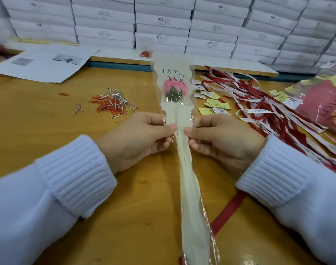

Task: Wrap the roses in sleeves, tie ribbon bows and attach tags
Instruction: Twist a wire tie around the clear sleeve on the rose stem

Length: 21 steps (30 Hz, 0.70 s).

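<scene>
A pink rose sits inside a clear and cream sleeve printed "LOVE YOU", which lies lengthwise down the middle of the wooden table. My left hand pinches the sleeve's left edge just below the bloom. My right hand pinches its right edge at the same height. Red and white ribbons lie in a loose heap to the right, and one red ribbon runs under the sleeve. Small yellow and white tags are scattered beside the bloom.
Silver twist ties and red paper clips are piled left of the sleeve. Printed paper sheets lie at the back left. A pack of pink sleeves is at the right edge. Stacked white boxes wall off the back.
</scene>
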Motion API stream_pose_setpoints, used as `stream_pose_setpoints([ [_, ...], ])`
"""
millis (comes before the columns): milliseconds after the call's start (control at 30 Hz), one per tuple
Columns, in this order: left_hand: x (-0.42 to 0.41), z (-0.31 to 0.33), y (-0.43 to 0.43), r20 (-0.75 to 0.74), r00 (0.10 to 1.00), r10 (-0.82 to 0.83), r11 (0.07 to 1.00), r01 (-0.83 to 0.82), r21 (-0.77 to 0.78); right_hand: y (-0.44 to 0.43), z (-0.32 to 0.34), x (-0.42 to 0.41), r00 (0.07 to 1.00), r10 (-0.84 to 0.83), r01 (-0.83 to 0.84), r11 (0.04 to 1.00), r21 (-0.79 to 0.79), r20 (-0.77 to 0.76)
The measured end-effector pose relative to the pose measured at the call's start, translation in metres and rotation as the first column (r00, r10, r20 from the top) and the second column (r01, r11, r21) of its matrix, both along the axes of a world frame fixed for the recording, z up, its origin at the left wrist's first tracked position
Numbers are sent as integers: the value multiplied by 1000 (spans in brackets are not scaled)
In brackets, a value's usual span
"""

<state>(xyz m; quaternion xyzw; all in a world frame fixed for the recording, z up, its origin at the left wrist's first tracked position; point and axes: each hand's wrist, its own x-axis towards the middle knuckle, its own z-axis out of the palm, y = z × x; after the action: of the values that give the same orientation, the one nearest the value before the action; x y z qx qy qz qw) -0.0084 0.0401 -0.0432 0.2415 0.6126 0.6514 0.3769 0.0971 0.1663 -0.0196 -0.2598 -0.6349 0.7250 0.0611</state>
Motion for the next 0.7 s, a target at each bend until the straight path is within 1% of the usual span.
stream_pose_setpoints([
  [100,0,4,-3,81,996,-25,1000,25,7,-1,-2,0,999,-41,41,999,-17,-19],
  [200,0,6,-4,83,997,3,1000,-1,-16,-3,-4,-1,997,-71,69,996,-51,-32],
  [300,1,8,-5,75,997,-26,999,28,-23,-4,-3,0,996,-89,87,994,-66,-25],
  [433,2,9,-5,127,991,-39,999,42,-17,-8,-5,-1,996,-78,73,990,-120,-36],
  [533,4,8,-3,106,994,20,1000,-18,-22,-10,-7,-2,993,-101,98,994,-56,-63],
  [633,7,5,-1,26,995,100,994,-99,-40,-10,-7,-1,993,-95,97,995,33,-68],
  [700,8,5,-1,-18,994,111,992,-112,-49,-10,-6,0,993,-90,94,994,52,-77],
])
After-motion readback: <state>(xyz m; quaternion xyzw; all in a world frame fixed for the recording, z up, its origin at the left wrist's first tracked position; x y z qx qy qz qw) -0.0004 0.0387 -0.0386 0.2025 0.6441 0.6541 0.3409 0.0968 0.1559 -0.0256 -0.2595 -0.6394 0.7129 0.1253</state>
